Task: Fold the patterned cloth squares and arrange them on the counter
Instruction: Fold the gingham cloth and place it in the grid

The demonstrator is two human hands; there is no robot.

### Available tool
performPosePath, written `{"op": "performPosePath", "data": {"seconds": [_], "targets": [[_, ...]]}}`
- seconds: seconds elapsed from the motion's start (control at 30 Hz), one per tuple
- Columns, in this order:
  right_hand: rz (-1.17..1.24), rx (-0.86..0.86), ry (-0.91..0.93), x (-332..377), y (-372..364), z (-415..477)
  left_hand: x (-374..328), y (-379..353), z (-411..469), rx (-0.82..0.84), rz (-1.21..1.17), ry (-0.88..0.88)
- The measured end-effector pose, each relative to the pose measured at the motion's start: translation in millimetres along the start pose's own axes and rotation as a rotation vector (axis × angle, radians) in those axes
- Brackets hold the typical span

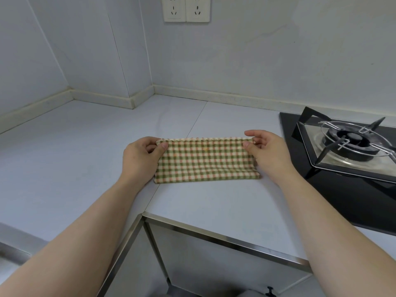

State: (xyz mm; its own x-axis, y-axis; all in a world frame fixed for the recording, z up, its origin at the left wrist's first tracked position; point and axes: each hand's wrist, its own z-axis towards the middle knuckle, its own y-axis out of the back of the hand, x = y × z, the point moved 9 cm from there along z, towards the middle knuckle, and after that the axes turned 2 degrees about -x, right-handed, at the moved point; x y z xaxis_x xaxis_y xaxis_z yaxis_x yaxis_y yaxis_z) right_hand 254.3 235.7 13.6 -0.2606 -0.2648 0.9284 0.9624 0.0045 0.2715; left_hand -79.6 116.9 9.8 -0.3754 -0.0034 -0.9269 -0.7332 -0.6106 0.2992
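In the head view, a checked cloth (205, 160) lies folded in a long strip on the tabletop (90, 159), left of the stove (347, 146). The left hand (140, 156) pinches its far left corner; the right hand (266, 150) pinches its far right corner.

The cloth (205, 160) is checked green, cream and pink (counter (85, 157) pale grey, stove (342, 179) black).

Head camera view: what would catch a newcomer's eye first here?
The green-checked cloth lies folded on the counter, the left hand and right hand each pinching a far corner. A black gas stove sits to the right, and two white wall sockets hang above.
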Motion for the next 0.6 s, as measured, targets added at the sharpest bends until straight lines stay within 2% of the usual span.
{"op": "performPosePath", "data": {"seconds": [0.33,0.6], "targets": [[-0.083,-0.053,0.056,19,9,-3,-13,5,2,-0.025,0.02,-0.018],[0.202,-0.1,0.199,46,18,-9,-46,12,-8,-0.089,-0.2,-0.085]]}}
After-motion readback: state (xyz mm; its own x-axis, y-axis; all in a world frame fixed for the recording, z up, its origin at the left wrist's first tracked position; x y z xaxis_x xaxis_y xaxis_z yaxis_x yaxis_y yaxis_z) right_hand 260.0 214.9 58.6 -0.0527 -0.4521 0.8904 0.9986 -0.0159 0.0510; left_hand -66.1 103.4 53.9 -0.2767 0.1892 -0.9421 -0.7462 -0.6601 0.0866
